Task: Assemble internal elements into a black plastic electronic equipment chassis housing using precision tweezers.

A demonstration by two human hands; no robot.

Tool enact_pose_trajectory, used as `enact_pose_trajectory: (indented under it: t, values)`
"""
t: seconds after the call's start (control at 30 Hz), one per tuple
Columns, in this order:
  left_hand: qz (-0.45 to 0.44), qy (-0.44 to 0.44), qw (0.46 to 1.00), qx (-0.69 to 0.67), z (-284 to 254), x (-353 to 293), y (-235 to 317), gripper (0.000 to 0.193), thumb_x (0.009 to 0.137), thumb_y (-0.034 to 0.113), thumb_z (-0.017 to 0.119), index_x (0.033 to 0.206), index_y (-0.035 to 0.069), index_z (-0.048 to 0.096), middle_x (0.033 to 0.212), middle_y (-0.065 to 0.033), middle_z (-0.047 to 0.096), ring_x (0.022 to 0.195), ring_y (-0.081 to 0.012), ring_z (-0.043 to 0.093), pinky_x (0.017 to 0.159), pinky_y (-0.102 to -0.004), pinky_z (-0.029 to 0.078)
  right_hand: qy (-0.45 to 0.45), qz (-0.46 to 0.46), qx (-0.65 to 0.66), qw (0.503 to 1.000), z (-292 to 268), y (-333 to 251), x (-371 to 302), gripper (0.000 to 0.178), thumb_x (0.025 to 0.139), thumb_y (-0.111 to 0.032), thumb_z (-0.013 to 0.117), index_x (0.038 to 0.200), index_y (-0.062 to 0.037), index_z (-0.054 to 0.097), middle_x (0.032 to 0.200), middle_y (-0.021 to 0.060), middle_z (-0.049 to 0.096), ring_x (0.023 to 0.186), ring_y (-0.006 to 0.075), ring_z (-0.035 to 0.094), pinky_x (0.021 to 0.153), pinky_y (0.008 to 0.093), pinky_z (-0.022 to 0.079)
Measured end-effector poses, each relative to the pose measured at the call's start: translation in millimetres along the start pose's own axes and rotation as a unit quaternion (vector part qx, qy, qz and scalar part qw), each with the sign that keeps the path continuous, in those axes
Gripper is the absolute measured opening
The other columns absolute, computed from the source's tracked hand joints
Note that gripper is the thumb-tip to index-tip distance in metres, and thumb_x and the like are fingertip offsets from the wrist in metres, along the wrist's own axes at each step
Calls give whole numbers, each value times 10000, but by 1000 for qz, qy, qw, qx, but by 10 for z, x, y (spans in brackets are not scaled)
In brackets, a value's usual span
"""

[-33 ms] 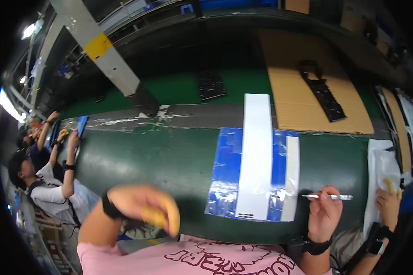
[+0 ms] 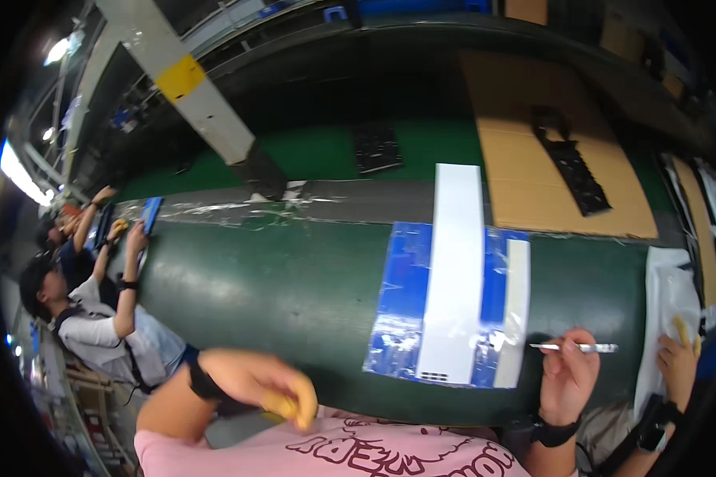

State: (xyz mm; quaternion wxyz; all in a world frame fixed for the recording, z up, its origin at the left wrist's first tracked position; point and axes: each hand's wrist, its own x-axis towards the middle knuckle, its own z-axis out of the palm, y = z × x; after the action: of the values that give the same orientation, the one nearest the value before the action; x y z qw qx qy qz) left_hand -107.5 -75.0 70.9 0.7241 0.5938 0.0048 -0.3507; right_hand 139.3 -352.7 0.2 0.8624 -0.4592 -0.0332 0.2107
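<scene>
My right hand pinches a slim, silver-white pen-shaped tool with a thin tip pointing left, held just right of the blue sheet. My left hand is low at the left, above the near table edge, with yellow covers on some fingers. Its fingers hang loosely bent and apart, and nothing shows in them. Between my hands lies the glossy blue sheet. A long white strip rests across it and reaches past its far edge. A narrow cream strip runs along the sheet's right side.
A cardboard sheet bearing a black perforated part lies far right. Another black panel is beyond the seam. A grey post rises at far left. A co-worker's hand touches white wrapping; other people work at left.
My left hand has dropped slightly toward me and its fingers look less blurred. The whole view has shifted a little. My right hand keeps the pen-shaped tool in the same pinch.
</scene>
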Motion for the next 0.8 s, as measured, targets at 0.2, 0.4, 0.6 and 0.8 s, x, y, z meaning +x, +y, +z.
enact_pose_trajectory:
  t: [0.2,0.4,0.6,0.8]
  values:
    - [-215,559,800,43,972,92,-2014,291,803,159,484,1010,-45,476,972,-152,542,898,-221,519,762,-299,421,-47,29,5,998,-154,23,7,141,803,-59,475,923,13,453,694,108,534,470,77,383,396,174,285]
    - [-258,604,753,-32,939,313,-3019,623,761,413,536,1121,-77,398,1029,-241,513,960,-313,512,815,-338,400,-98,89,47,990,-38,-85,-1,87,812,-10,460,883,29,494,781,101,499,538,111,366,492,213,303]
    - [-345,510,739,-274,1202,-120,-2820,444,793,403,462,1045,42,524,777,-85,575,615,-154,535,457,-257,420,-79,110,46,990,-15,-125,-17,67,821,-15,448,868,10,489,750,93,497,549,124,394,495,218,320]
    - [-289,253,921,60,1363,-12,-2869,240,771,212,463,874,31,582,673,-94,580,569,-185,539,501,-324,416,-89,116,48,988,-19,-145,3,29,826,-22,443,809,-26,466,727,94,497,543,127,399,485,221,324]
